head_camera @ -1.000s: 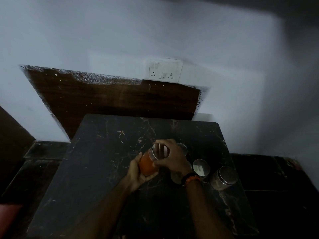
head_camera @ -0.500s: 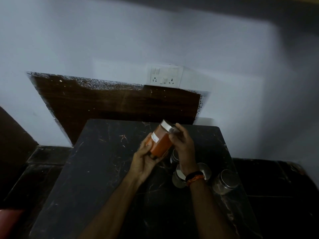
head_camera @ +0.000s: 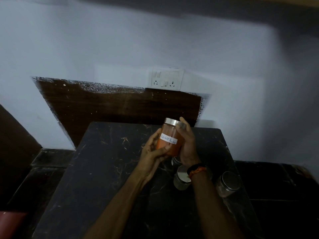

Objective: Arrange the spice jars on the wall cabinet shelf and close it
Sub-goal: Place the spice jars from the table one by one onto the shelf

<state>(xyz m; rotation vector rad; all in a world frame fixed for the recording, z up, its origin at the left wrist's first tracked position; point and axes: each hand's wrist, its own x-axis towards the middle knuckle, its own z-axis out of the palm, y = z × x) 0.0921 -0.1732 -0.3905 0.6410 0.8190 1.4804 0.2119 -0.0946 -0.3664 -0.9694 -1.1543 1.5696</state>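
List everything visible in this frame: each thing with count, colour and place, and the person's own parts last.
orange spice jar: 1, clear with orange powder, silver lid, white handwritten label; held above the table in both hands
other jars: at least 3, clear with silver lids; on the table's right side, one at the right edge, one mostly hidden under the right hand
table: 1, black marble with pale veins; centre
wooden panel: 1, dark brown; on the wall behind the table
socket plate: 1, white; on the wall above the panel
wall: white
left hand: cups the jar's lower side
right hand: grips the jar's side and lid edge
wristband: black and orange, right wrist
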